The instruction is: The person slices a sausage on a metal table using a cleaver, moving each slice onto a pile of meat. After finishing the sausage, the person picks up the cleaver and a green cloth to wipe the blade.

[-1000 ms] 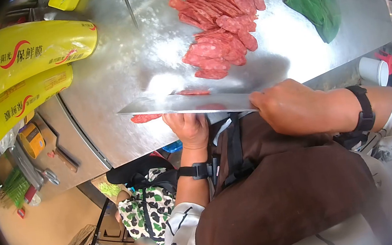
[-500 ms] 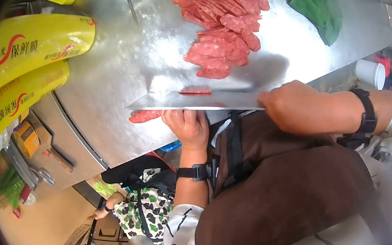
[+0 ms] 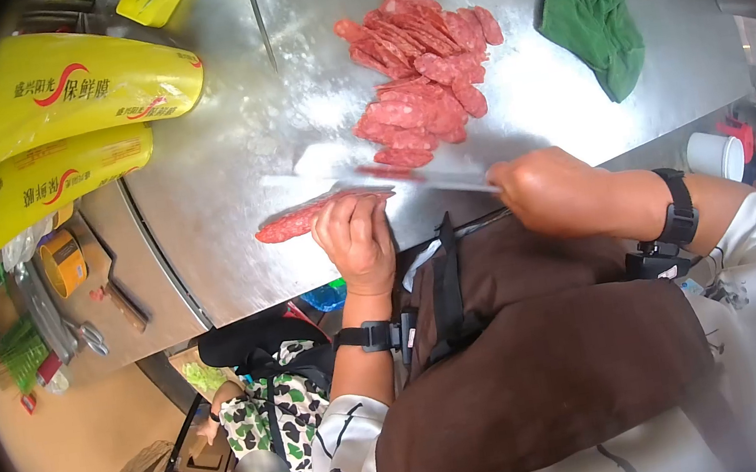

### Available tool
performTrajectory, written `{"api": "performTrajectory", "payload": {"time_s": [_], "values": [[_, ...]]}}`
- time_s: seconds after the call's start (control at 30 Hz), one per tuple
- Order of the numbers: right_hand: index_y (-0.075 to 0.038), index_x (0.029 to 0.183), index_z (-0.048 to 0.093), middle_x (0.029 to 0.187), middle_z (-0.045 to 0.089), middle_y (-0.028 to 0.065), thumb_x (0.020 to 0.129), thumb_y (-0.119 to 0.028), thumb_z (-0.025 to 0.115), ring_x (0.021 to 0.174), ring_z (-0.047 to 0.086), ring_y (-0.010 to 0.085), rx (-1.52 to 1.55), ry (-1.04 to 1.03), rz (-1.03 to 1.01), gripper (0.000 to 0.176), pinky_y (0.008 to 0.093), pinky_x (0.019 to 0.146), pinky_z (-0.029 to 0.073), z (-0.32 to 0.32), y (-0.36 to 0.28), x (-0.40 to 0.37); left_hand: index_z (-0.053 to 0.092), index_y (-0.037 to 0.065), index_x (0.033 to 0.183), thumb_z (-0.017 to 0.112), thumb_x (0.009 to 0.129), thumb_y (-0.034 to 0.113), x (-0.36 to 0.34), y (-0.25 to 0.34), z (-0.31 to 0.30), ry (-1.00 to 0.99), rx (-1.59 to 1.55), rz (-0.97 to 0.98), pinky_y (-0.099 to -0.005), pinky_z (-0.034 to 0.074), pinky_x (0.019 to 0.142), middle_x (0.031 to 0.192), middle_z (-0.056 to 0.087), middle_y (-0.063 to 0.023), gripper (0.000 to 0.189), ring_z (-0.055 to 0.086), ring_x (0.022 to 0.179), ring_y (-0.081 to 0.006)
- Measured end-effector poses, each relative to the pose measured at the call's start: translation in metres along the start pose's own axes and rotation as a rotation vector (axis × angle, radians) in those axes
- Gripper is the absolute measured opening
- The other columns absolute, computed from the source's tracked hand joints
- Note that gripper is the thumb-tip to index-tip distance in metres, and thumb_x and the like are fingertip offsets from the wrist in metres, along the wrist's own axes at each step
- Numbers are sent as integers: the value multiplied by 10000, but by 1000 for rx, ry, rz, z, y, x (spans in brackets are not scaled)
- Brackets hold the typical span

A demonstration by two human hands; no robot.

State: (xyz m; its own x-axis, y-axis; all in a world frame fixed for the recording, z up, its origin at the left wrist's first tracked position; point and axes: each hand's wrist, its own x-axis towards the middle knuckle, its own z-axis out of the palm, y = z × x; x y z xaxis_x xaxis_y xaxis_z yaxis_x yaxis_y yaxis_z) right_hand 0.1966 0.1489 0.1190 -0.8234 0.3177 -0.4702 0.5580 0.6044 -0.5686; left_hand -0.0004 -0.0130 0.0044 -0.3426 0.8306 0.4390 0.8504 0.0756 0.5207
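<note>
Sausage [image 3: 294, 222] held at the edge of the steel table [image 3: 216, 181]

The left hand [image 3: 356, 239] lay on the near edge of the table. Its fingers [image 3: 346, 211] were bent and close together, and they pressed down on the right end of the red sausage. The sausage lay flat, almost along the table edge, and its left end stuck out free past the hand.

The right hand [image 3: 541, 194] was closed in a fist around the handle of a cleaver [image 3: 360, 176]; the handle itself was hidden inside the fist. The wide blade was blurred. It stood just behind the left fingers, above the end of the sausage which they held, and I could not tell whether it touched the meat.

Beyond the blade, near it, a pile of red slices [image 3: 417, 66] was spread on the steel. A green cloth [image 3: 594, 17] lay crumpled to the right of the pile, well apart from it. Two yellow rolls of cling film [image 3: 68, 91] lay at the left end of the table. Below the table edge another person in a patterned shirt [image 3: 277, 414] was visible.
</note>
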Motion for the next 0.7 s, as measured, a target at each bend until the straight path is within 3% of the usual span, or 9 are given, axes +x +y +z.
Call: {"api": "performTrajectory", "payload": {"time_s": [0.07,0.17,0.27,0.37,0.47,0.7], "values": [[32,768,607,664,612,241,834,-98,565,629,615,426,48,113,96,152,496,601,488,1,6,-7,624,86,968,729,736,55,0,3,-3,-14,2,-8,-447,390,895,1009,573,-71,257,537,983,-296],[26,764,601,656,601,247,887,-148,550,624,599,442,85,103,126,219,502,596,483,-7,5,-9,626,87,976,723,744,69,4,5,-7,-29,-8,8,-453,383,911,1024,577,-71,252,534,990,-297],[32,769,598,646,594,245,880,-141,552,621,593,446,80,104,77,210,503,593,480,-5,7,-16,627,88,996,714,753,78,6,9,-25,-41,106,48,-457,374,925,1040,581,-73,258,529,1000,-301],[30,775,599,648,595,245,882,-139,548,619,596,440,85,135,52,207,500,590,481,-6,3,-24,628,92,1012,710,756,89,0,2,-32,-29,214,-48,-458,368,934,1050,584,-70,269,524,1020,-298],[12,901,622,733,619,243,891,-137,560,702,600,440,51,71,131,162,483,633,491,-9,2,-30,622,100,1032,712,752,98,4,0,-23,-34,185,5,-451,372,922,1048,585,-70,294,535,1003,-301],[-3,905,611,713,623,213,864,-108,565,674,614,410,-6,44,83,121,471,605,498,-15,-4,-46,619,93,1006,733,731,89,12,13,-4,-15,77,44,-442,398,866,1014,575,-79,298,538,975,-304]]}}
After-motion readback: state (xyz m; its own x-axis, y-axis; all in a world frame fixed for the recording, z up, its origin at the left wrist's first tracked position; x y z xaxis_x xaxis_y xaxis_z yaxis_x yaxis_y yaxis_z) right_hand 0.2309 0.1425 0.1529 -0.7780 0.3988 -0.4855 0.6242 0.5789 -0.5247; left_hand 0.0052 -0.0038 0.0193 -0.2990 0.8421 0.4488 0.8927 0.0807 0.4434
